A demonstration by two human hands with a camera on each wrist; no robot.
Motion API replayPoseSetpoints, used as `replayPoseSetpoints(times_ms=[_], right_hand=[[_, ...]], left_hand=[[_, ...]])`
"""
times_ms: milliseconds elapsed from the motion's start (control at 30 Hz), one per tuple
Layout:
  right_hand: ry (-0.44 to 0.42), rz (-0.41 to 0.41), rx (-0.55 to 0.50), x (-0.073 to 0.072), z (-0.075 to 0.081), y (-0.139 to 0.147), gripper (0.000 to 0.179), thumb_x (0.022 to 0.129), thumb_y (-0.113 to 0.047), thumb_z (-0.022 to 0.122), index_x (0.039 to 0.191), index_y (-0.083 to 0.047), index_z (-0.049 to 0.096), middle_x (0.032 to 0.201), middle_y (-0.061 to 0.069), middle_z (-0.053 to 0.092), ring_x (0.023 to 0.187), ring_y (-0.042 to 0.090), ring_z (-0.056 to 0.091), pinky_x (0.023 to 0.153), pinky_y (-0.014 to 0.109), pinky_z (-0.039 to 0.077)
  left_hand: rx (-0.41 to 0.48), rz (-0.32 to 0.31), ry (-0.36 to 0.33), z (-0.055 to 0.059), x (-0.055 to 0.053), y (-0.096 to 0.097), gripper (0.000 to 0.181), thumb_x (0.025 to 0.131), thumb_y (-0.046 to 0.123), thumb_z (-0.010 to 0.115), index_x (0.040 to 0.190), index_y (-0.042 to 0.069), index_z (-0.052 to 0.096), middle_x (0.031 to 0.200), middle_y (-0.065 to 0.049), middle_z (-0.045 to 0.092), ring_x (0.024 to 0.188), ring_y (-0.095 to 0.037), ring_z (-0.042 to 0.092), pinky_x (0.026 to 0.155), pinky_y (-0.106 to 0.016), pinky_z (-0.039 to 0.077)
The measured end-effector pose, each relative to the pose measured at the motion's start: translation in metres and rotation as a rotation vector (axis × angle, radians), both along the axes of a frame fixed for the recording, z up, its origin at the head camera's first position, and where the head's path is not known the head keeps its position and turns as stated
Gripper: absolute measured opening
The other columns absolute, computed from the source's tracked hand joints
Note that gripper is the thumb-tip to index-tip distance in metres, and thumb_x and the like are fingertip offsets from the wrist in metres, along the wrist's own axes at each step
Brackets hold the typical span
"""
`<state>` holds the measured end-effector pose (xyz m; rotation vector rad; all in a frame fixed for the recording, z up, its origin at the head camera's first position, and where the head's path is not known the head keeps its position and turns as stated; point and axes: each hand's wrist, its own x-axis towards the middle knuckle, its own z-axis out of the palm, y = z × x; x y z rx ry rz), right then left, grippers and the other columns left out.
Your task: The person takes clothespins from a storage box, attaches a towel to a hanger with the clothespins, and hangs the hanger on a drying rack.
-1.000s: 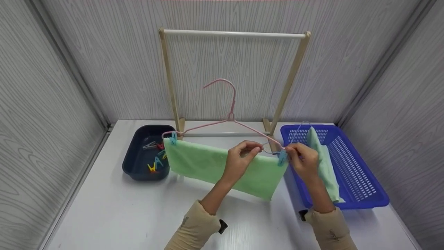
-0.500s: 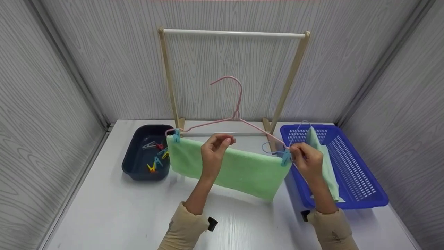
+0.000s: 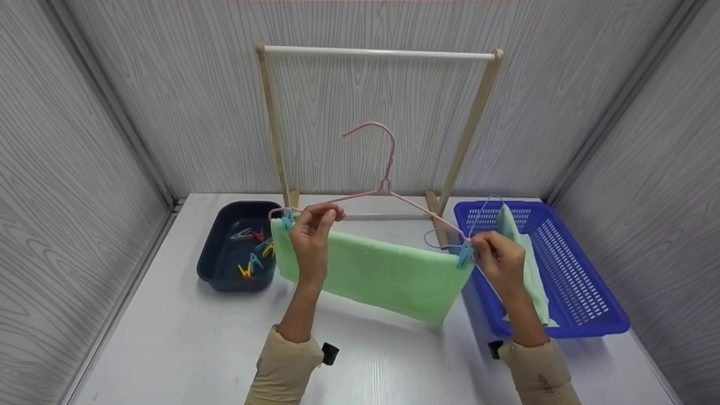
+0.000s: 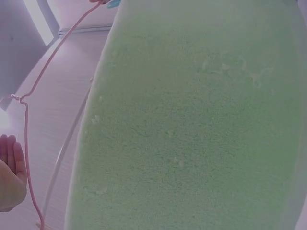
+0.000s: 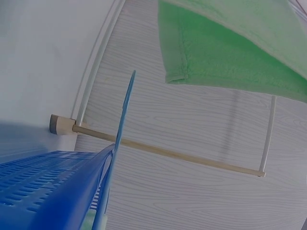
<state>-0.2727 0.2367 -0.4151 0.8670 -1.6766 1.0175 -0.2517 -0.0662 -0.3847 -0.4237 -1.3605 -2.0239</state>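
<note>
Leftward, the left hand [image 3: 311, 239] has moved to near a clip [image 3: 287, 219], fingers loosely bent; the right hand [image 3: 500, 263] pinches the hanger [image 3: 388, 169]'s end. Below hangs the cloth [image 3: 388, 275], its two layers clear only in the right wrist view.

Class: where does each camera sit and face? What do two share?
Head: on the head, facing forward and down at the pink hanger; left hand, right hand, sleeves show.
Left wrist: on that wrist, facing the green towel; parts of both hands.
Right wrist: on that wrist, facing the rack past the blue basket; no hand.
Wrist views share the towel.
</note>
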Motion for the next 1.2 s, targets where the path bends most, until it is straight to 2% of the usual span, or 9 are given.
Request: replayPoseSetpoints(times_ms=[200,400,667,933,1200], right_hand=[[0.019,-0.011,0.003,-0.002,0.000,0.001,0.039,0.091,-0.026,0.058,0.066,0.004,0.058,0.054,0.006,0.049,0.043,0.012,0.040,0.041,0.017,0.032],[0.004,-0.024,0.007,-0.002,-0.002,0.003,0.039,0.090,-0.027,0.059,0.068,0.005,0.059,0.056,0.008,0.050,0.046,0.012,0.042,0.045,0.013,0.036],[-0.011,-0.011,-0.005,0.001,0.000,0.000,0.038,0.089,-0.026,0.058,0.069,0.006,0.058,0.057,0.009,0.050,0.049,0.010,0.043,0.048,0.012,0.039],[-0.019,-0.011,-0.004,0.001,0.001,0.000,0.036,0.089,-0.024,0.058,0.069,0.006,0.058,0.057,0.009,0.051,0.049,0.010,0.043,0.049,0.011,0.039],[-0.004,0.018,0.011,0.000,0.001,0.002,0.034,0.090,-0.021,0.058,0.069,0.006,0.058,0.057,0.008,0.050,0.046,0.012,0.042,0.045,0.013,0.036]], left_hand=[[0.033,0.027,0.015,0.002,-0.001,-0.009,0.009,0.089,-0.001,0.055,0.091,-0.004,0.063,0.084,-0.010,0.064,0.080,-0.021,0.061,0.076,-0.032,0.050],[0.066,0.075,0.038,0.004,-0.002,-0.022,0.010,0.088,-0.003,0.054,0.090,-0.003,0.064,0.084,-0.011,0.064,0.079,-0.021,0.061,0.076,-0.031,0.050],[0.114,0.111,0.007,0.005,-0.004,-0.044,0.011,0.089,-0.002,0.055,0.092,-0.006,0.064,0.085,-0.014,0.063,0.080,-0.023,0.060,0.077,-0.031,0.049],[0.119,0.203,-0.027,-0.002,-0.009,-0.062,0.010,0.090,-0.001,0.054,0.091,-0.004,0.064,0.085,-0.015,0.063,0.080,-0.025,0.060,0.074,-0.032,0.049],[0.137,0.285,-0.092,-0.018,-0.019,-0.077,0.011,0.091,0.000,0.055,0.095,-0.007,0.063,0.087,-0.013,0.063,0.081,-0.024,0.060,0.076,-0.029,0.048]])
